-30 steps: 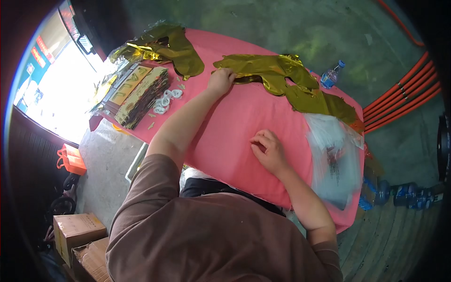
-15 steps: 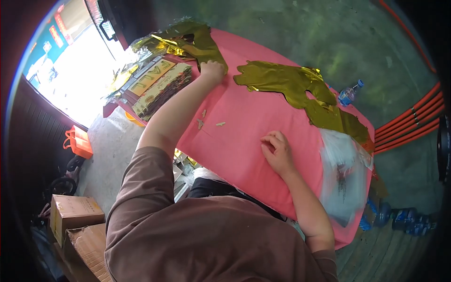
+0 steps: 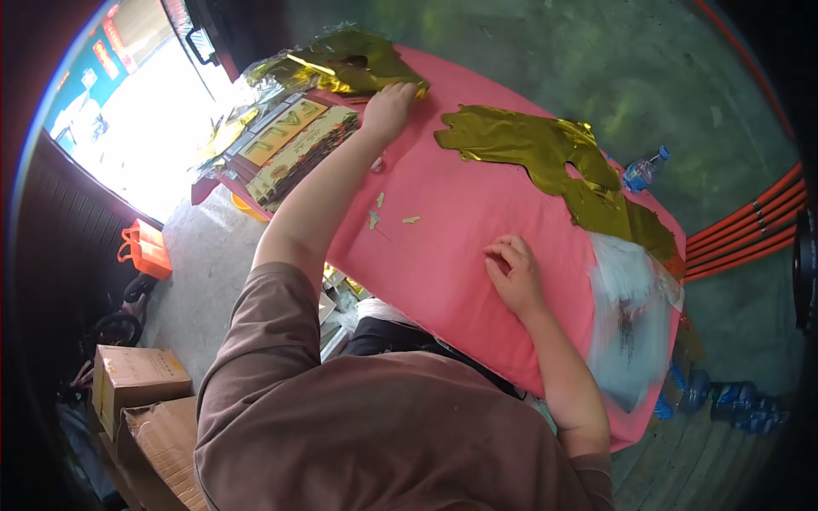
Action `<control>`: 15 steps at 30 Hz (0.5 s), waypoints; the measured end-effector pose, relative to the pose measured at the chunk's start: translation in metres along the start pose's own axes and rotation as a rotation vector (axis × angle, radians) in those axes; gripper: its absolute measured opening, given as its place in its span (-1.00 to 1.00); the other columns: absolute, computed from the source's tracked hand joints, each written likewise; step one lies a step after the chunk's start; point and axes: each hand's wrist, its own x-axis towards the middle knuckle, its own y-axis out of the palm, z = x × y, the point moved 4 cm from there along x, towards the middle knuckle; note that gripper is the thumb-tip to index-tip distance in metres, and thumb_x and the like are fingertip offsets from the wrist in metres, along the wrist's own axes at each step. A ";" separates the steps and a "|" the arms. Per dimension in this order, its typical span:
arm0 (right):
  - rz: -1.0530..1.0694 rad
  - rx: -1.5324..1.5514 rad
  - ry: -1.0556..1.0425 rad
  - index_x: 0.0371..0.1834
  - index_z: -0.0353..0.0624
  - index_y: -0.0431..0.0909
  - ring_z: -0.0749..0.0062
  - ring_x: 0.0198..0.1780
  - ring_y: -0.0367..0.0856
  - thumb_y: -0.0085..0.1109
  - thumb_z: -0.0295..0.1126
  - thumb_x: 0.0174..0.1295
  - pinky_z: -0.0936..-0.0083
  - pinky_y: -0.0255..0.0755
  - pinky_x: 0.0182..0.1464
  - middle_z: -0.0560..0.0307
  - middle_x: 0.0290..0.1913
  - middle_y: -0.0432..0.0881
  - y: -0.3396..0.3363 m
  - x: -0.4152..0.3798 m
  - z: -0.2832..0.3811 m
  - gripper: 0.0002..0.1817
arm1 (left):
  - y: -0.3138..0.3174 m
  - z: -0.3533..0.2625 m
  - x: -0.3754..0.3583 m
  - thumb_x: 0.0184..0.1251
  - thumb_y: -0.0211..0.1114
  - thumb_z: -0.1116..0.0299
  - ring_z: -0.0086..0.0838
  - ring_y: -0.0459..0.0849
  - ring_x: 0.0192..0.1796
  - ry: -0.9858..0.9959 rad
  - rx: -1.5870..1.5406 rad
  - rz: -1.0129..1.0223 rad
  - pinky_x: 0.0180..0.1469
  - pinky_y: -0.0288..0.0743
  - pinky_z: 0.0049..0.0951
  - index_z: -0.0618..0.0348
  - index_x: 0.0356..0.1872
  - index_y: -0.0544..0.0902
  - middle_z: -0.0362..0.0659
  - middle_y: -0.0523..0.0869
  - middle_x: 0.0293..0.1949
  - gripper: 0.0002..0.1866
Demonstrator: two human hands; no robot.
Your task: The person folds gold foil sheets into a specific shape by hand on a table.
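Note:
My left hand [image 3: 391, 112] reaches to the far left of the pink-covered table [image 3: 443, 230]. Its fingers are closed on the near edge of a crumpled gold foil balloon [image 3: 375, 72]. Beside that forearm lies a stack of printed "FALL" cards [image 3: 294, 149]. My right hand [image 3: 516, 274] hovers over or rests on the pink cover, fingers loosely bent and thumb apart, with nothing seen in it. A second flat gold foil balloon [image 3: 537, 153] lies beyond it. Several small pale pieces [image 3: 375, 220] are scattered between my arms.
Clear plastic bags [image 3: 630, 324] lie at the table's right end. A small water bottle [image 3: 645, 169] is by the far edge. Cardboard boxes [image 3: 141, 383] and an orange bag [image 3: 145, 249] stand on the floor at left. Orange pipes [image 3: 741, 226] run at right.
My left hand has moved up and away, and the near edge of the gold foil has folded back with it. A small pale object now shows by the left wrist. My right hand keeps its pose.

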 end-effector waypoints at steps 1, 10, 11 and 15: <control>0.005 0.003 -0.001 -0.31 -0.22 0.57 0.32 -0.11 0.51 0.20 -0.57 0.00 0.47 0.39 -0.05 0.10 -0.23 0.50 0.001 0.000 -0.002 -0.85 | -0.014 -0.016 0.005 0.11 0.12 0.45 -0.14 0.59 -0.15 0.113 -0.033 -0.057 -0.14 0.48 -0.22 0.11 -0.27 0.55 -0.10 0.61 -0.29 -0.85; -0.105 1.120 0.619 0.04 -0.12 0.44 0.51 -0.28 0.53 -0.33 0.14 0.38 0.59 0.39 -0.27 0.21 -0.19 0.58 -0.010 -0.002 -0.057 -0.42 | -0.076 -0.213 -0.073 0.09 0.13 0.35 -0.33 0.56 -0.14 0.876 -0.583 0.218 -0.18 0.51 -0.34 0.06 -0.17 0.56 -0.18 0.54 -0.20 -0.75; -0.103 1.255 0.712 0.10 -0.13 0.42 0.50 -0.26 0.54 -0.31 0.16 0.37 0.61 0.40 -0.30 0.17 -0.17 0.59 -0.017 0.002 -0.034 -0.39 | -0.080 -0.228 -0.092 0.11 0.13 0.33 -0.35 0.55 -0.09 0.926 -0.586 0.151 -0.16 0.51 -0.34 0.06 -0.16 0.56 -0.19 0.53 -0.16 -0.75; -0.074 1.012 0.578 0.12 -0.23 0.43 0.55 -0.16 0.56 0.13 -0.13 0.24 0.59 0.45 -0.16 0.15 -0.11 0.60 -0.035 0.001 -0.049 -0.51 | -0.087 -0.262 -0.133 0.07 0.16 0.32 -0.34 0.57 -0.10 0.870 -0.719 0.440 -0.09 0.51 -0.34 0.06 -0.10 0.56 -0.18 0.57 -0.19 -0.68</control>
